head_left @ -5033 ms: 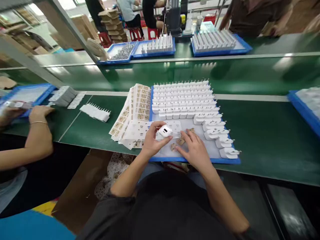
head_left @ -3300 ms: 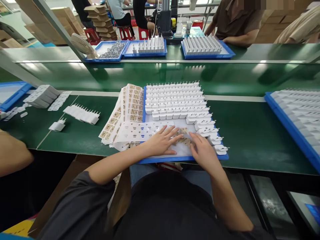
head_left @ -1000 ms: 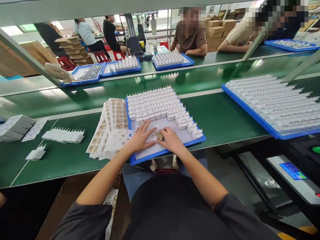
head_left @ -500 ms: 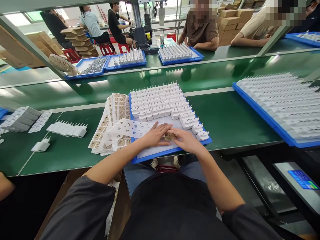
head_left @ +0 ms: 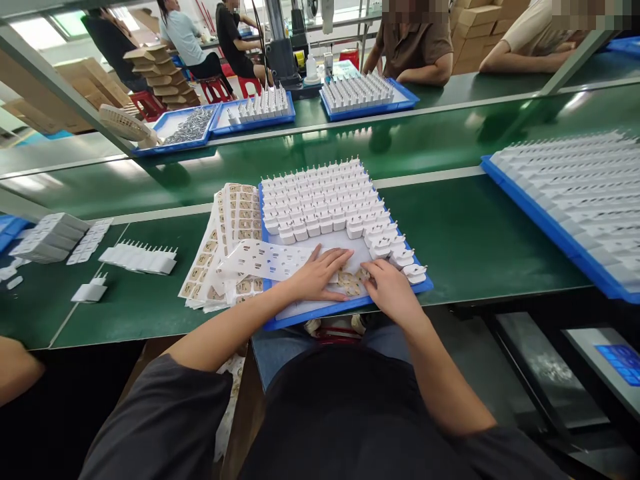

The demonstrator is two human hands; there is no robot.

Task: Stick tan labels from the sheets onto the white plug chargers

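Note:
A blue tray (head_left: pixel 423 287) lies before me on the green bench, its far part filled with rows of white plug adapters (head_left: pixel 320 197). My left hand (head_left: pixel 316 273) lies flat, fingers stretched, on a white sticker sheet (head_left: pixel 265 259) at the tray's near edge. My right hand (head_left: pixel 393 292) rests beside it with fingers curled down at a patch of small brown labels (head_left: pixel 350 283); what the fingertips hold, if anything, is hidden. A few adapters (head_left: pixel 400 257) lie on their sides along the tray's right edge.
A fan of label sheets (head_left: pixel 220 243) spreads left of the tray. Loose adapters (head_left: pixel 137 258) and stacked parts (head_left: pixel 45 237) lie further left. A second blue tray of adapters (head_left: pixel 575 193) sits right. Other people work across the green conveyor (head_left: pixel 250 160), behind more trays (head_left: pixel 360 93).
My hands have drawn slightly apart, uncovering the brown labels between them; the right hand slid right. My view tipped down a little.

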